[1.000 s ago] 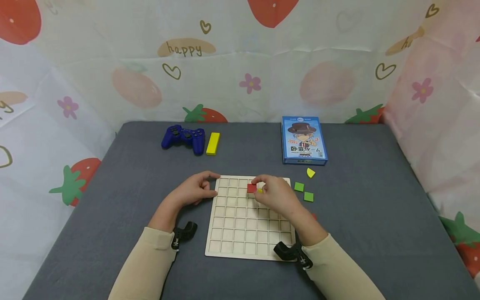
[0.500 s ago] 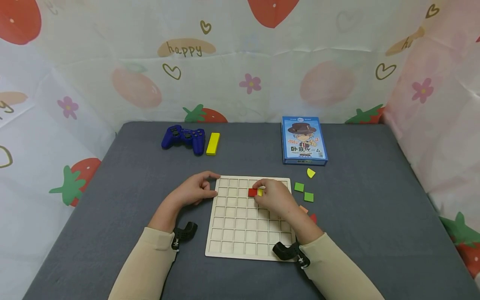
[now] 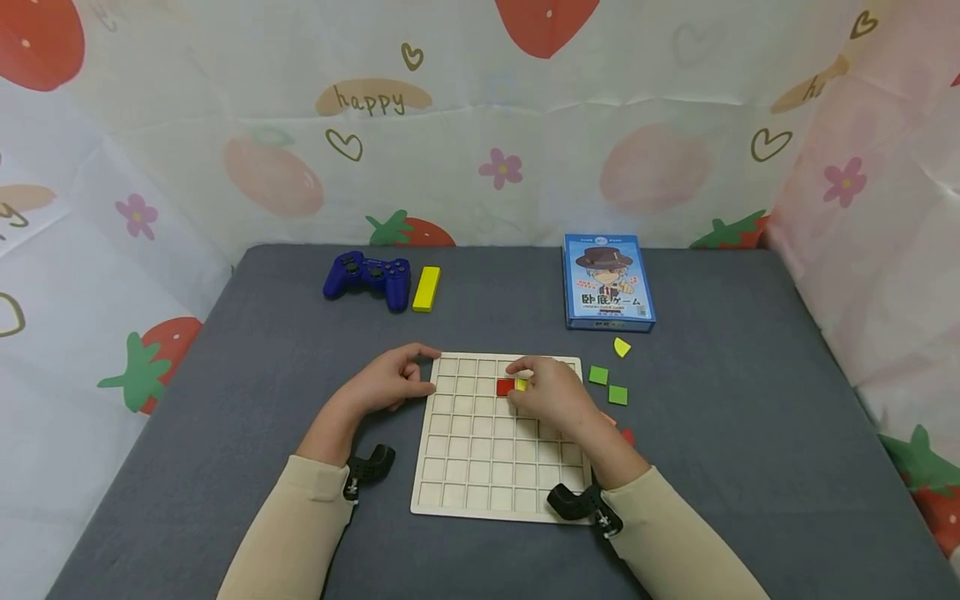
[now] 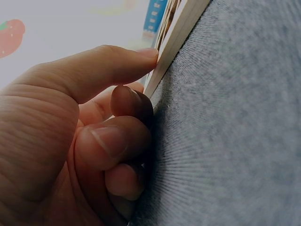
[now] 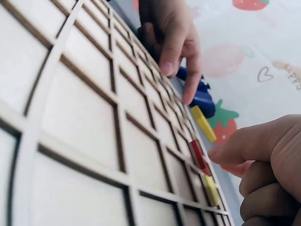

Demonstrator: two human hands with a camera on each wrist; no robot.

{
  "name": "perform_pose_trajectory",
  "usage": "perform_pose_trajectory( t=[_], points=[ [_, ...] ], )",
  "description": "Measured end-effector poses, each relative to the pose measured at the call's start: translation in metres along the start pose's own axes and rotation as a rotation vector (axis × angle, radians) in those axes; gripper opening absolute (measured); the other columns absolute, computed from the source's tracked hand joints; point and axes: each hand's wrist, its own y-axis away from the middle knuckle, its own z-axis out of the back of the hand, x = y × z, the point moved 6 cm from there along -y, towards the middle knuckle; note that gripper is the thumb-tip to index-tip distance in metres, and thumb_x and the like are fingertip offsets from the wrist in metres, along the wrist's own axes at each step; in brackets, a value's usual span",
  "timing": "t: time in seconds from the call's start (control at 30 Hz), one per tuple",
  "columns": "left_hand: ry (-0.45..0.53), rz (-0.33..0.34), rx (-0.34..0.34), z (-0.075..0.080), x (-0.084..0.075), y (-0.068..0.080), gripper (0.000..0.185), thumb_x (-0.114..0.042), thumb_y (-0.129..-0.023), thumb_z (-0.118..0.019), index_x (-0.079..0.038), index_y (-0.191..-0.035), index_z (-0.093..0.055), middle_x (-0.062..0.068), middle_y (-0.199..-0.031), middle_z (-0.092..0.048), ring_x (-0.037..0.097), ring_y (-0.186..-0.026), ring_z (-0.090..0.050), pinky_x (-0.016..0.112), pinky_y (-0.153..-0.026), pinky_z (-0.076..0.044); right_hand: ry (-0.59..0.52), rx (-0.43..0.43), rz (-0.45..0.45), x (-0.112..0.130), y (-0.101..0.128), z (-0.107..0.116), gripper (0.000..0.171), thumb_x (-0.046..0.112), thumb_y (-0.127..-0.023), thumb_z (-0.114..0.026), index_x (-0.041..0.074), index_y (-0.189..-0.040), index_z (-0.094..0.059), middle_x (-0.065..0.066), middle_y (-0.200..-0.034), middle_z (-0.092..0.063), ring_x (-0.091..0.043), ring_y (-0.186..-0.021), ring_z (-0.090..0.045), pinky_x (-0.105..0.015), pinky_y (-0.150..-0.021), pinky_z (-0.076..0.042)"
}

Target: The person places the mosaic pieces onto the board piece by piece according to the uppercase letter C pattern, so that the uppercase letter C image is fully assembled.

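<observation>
Sitting lower now: red tile (image 3: 505,387) | right hand (image 3: 551,392) part-closed, hold unclear | left hand (image 3: 386,377) part-spread, touching board (image 3: 480,448)

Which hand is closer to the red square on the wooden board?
The right hand: its fingertips are beside the red square. The left hand is farther off, touching the left edge of the board.

Head view from above, forward-down — wrist views low, close — board (image 3: 480,448) in all.

board (image 3: 479,449) 1 | controller (image 3: 367,277) 1 | box (image 3: 609,283) 1 | bar (image 3: 426,289) 1 | visible pieces (image 3: 618,395): green 2, red 2, yellow 2, orange 1
</observation>
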Motion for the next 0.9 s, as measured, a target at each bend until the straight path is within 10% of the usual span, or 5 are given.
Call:
perform_pose_trajectory(
  t=[0.9],
  points=[
    [0.01,0.006,-0.005,0.0,0.0,0.0,0.053,-0.008,-0.095,-0.074,-0.007,-0.144,-0.054,0.001,-0.06,-0.047,0.014,-0.04,-0.034,0.029,-0.044,-0.034,-0.071,-0.097,-0.002,0.006,0.013,0.062,0.037,0.02,-0.097,-0.072,0.011,-0.132,-0.066,0.001,-0.052,-0.039,-0.015,-0.043,-0.035,-0.03,-0.045,-0.031]
  ],
)
